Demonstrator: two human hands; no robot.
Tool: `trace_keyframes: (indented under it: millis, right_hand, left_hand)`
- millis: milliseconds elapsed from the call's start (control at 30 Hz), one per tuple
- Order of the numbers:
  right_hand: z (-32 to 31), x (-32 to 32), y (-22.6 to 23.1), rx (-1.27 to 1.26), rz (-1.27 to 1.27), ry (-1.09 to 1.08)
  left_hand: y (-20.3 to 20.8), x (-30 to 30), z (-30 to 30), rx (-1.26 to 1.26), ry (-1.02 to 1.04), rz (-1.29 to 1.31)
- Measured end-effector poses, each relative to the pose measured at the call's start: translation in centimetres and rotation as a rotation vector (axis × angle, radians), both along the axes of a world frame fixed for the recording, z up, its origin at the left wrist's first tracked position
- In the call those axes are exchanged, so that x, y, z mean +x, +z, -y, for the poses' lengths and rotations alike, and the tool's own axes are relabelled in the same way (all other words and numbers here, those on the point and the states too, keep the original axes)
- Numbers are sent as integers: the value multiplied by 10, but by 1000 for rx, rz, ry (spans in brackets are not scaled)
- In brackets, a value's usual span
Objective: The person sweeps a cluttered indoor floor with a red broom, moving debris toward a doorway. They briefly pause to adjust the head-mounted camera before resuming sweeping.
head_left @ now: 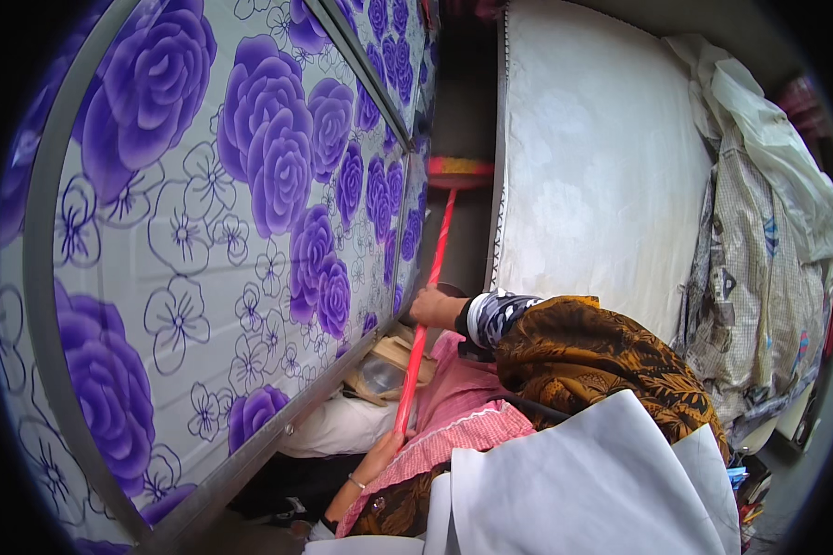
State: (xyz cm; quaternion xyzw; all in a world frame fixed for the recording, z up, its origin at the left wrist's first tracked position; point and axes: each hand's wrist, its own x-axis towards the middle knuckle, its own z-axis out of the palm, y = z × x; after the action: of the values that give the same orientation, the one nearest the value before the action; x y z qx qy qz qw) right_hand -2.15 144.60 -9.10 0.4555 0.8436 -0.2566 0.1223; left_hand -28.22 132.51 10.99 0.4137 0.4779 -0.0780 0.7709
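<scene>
Two-handed grip on one red broom (409, 384): right hand (435, 308) wrapped round it nearer the head, left hand (379, 455) round the far end. Spacing, I judge, steadies it; flowered panel (250, 250) and white slab (592, 166) flank it, likely limiting its angle.

Red pole (412, 375), purple-flowered white panel (208, 250)

The head-worn left fisheye is peering down now, sitting near, above the fingers (423, 303), facing forward past them, sweeping wide either side!
</scene>
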Motion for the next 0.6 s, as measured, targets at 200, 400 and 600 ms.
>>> trace_keyframes:
  millis: [200, 400, 600]
  right_hand:
    - [31, -43, 23, -71, 27, 84]
    - [71, -68, 59, -61, -34, 114]
    - [90, -63, 107, -113, -35, 96]
  left_hand:
    - [-1, -61, 53, -153, 160, -28]
    - [29, -88, 83, -289, 237, 89]
    - [110, -89, 68, -130, 152, 22]
